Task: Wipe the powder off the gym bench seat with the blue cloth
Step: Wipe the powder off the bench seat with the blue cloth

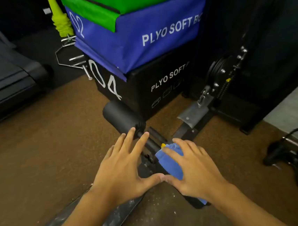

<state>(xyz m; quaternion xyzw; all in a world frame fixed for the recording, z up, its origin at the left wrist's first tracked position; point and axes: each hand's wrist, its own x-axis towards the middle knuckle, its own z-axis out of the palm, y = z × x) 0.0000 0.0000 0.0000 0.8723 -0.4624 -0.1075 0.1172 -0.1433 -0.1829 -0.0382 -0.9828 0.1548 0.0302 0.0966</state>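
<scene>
Head cam, looking down at brown gym flooring point(56, 140). Got the left hand point(124, 171) spread flat, fingers straight, tips touching the end of a black cylindrical foam roller pad point(121, 117) and the black metal bar point(152, 145) beside it. Right hand point(193, 165) laid over a crumpled blue cloth point(169, 159) with loose spread fingers, pressing it onto that bar, thumbs touching. Just behind: black soft plyo box point(160, 86) marked 04, stacked under a blue soft plyo box point(154, 30).

1. Left hand point(124, 171): bare, with slim fingers and short, plain nails.
2. Right hand point(191, 167): bare as well, its back and knuckles in view.
3. Left forearm point(78, 221): bare skin down to the near edge.
4. Right forearm point(244, 205): likewise bare to the near right edge.
</scene>
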